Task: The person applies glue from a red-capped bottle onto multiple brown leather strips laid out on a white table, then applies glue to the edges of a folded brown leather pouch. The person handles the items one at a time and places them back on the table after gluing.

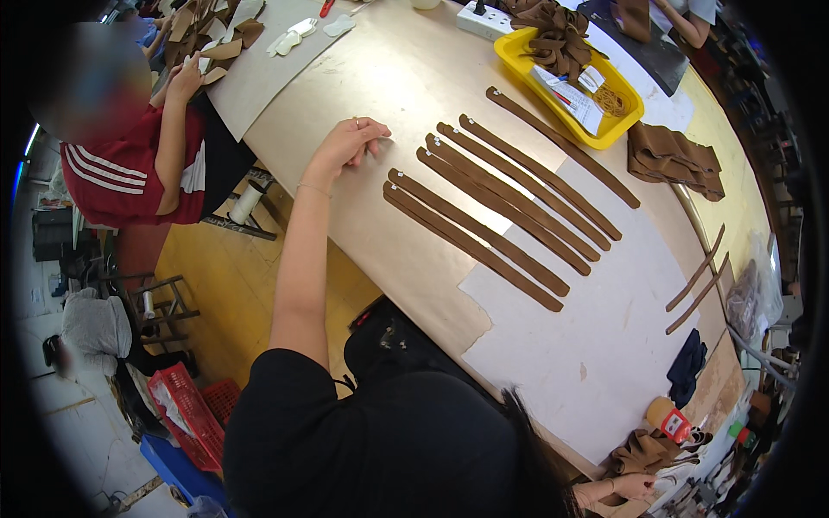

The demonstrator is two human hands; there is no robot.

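Observation:
Over the table's left part, my left hand (352,143) hovers with loosely bent fingers and nothing in them. To its right lie several long brown leather-like strips (484,237) in a slanting row, each with a small white tag at its far end. One strip (561,147) sits apart on the right of the row. At the lower right edge my right hand (635,486) is beside a bunch of brown pieces (643,453); its fingers are too small to tell whether they hold one. An orange-and-red container (668,418) stands by that bunch.
A yellow tray (626,129) of brown pieces stands at the far side, beside folded brown material (673,161) and a white power strip (484,19). Two thin strips (698,289) and a dark cloth (687,369) lie right. A co-worker in red (129,177) handles pieces at left.

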